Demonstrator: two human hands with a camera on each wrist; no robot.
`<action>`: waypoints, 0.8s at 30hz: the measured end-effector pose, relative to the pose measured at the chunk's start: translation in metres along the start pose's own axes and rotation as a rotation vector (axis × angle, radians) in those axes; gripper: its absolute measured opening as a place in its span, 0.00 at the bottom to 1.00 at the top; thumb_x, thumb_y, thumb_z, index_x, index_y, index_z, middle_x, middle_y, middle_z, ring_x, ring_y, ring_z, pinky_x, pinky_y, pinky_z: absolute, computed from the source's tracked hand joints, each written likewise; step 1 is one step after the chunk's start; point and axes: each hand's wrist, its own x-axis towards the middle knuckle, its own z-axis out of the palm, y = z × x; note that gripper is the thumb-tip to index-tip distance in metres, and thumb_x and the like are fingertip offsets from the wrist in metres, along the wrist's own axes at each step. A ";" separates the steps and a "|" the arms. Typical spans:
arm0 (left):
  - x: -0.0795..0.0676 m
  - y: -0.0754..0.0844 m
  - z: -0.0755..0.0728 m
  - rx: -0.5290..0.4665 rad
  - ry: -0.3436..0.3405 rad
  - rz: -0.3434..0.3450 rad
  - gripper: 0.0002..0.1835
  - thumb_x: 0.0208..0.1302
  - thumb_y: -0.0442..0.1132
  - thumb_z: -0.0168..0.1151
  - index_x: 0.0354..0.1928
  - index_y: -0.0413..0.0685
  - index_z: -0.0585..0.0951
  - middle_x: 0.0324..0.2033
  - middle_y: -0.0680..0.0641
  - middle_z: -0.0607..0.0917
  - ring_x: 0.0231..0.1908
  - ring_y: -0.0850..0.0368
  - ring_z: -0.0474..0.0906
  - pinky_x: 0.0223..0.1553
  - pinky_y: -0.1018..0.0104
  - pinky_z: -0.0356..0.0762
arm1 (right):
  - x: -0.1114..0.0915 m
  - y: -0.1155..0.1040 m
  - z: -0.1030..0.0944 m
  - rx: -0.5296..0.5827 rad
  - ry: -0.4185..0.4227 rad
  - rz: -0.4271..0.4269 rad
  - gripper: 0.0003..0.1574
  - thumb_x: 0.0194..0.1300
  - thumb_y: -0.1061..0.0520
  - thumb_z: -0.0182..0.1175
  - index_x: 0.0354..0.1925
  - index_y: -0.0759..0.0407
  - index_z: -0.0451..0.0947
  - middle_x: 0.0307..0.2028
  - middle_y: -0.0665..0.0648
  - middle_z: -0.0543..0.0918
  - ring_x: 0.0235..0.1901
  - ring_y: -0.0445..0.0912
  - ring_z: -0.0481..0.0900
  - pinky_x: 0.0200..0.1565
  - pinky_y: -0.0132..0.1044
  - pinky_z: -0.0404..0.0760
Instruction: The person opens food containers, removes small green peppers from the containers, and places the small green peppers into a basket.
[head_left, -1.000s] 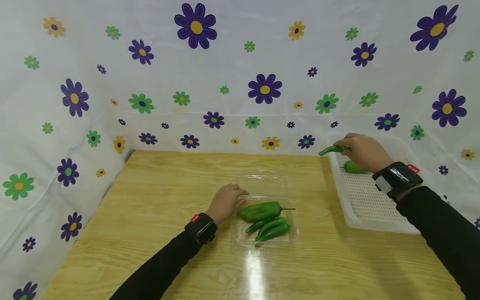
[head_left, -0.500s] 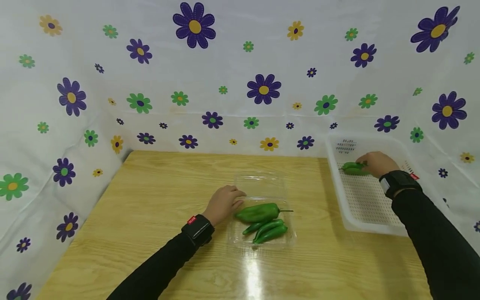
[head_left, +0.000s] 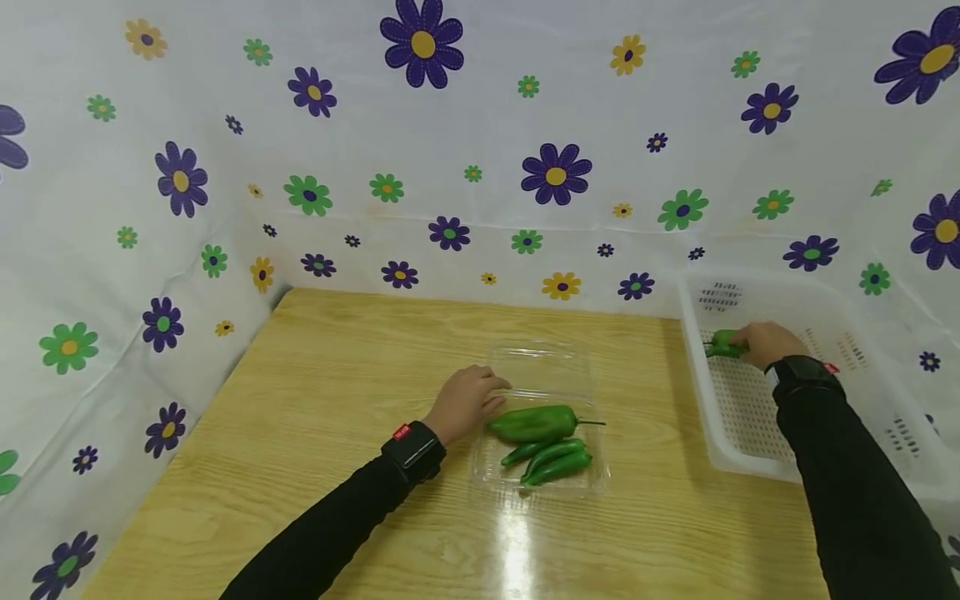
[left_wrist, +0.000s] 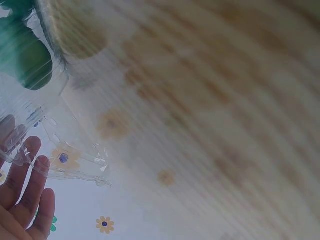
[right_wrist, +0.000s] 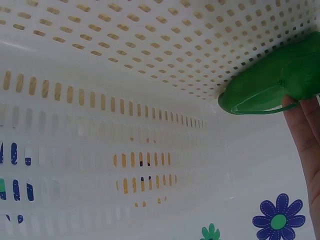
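My left hand [head_left: 465,406] rests at the left side of a clear plastic clamshell box [head_left: 491,477], its fingers fairly straight and touching the hinge edge. In the left wrist view, fingers [left_wrist: 37,172] lie against the clear plastic. A large green pepper [head_left: 534,424] and several slim green chili peppers [head_left: 557,468] lie in the box's near half. Inside a white basket [head_left: 701,392], my right hand [head_left: 772,343] pinches a slim green chili pepper [head_left: 723,352] beside a larger green pepper [head_left: 722,337]. Green pepper skin and a thin stem show at the fingertips in the right wrist view.
The box's lid [head_left: 540,367] lies open toward the back. The perforated basket, with raised walls, stands at the right of the wooden table [head_left: 360,358]. A flower-printed white cloth [head_left: 465,125] hangs behind and at the sides.
My right hand has carried the chili pepper from over the basket's left rim down beside the larger pepper inside. The left hand has stayed at the box. The head view has shifted slightly.
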 end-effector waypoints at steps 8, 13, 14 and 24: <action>0.000 0.001 -0.001 -0.013 -0.001 -0.001 0.10 0.59 0.41 0.65 0.43 0.52 0.85 0.35 0.51 0.84 0.37 0.57 0.80 0.41 0.65 0.80 | 0.003 0.009 0.014 0.017 0.015 0.000 0.20 0.49 0.69 0.65 0.44 0.69 0.81 0.38 0.71 0.83 0.36 0.62 0.79 0.42 0.58 0.78; 0.000 0.001 -0.001 -0.010 -0.003 -0.003 0.10 0.59 0.42 0.65 0.43 0.52 0.85 0.35 0.51 0.84 0.37 0.57 0.80 0.41 0.65 0.80 | 0.004 0.009 0.023 0.011 0.013 0.014 0.20 0.49 0.69 0.64 0.45 0.69 0.81 0.43 0.73 0.82 0.43 0.68 0.78 0.47 0.62 0.76; 0.000 0.001 -0.001 -0.013 -0.004 -0.004 0.10 0.59 0.41 0.65 0.43 0.52 0.85 0.35 0.51 0.84 0.37 0.56 0.80 0.41 0.64 0.80 | 0.004 0.009 0.023 0.009 0.010 0.017 0.20 0.49 0.69 0.64 0.45 0.69 0.81 0.43 0.73 0.82 0.44 0.69 0.78 0.47 0.62 0.76; 0.000 0.001 -0.001 -0.011 -0.006 -0.009 0.10 0.59 0.41 0.65 0.43 0.51 0.85 0.35 0.50 0.84 0.37 0.57 0.80 0.41 0.64 0.80 | 0.006 0.006 0.027 -0.014 0.002 0.001 0.19 0.49 0.69 0.66 0.43 0.68 0.82 0.41 0.72 0.83 0.43 0.67 0.79 0.47 0.61 0.77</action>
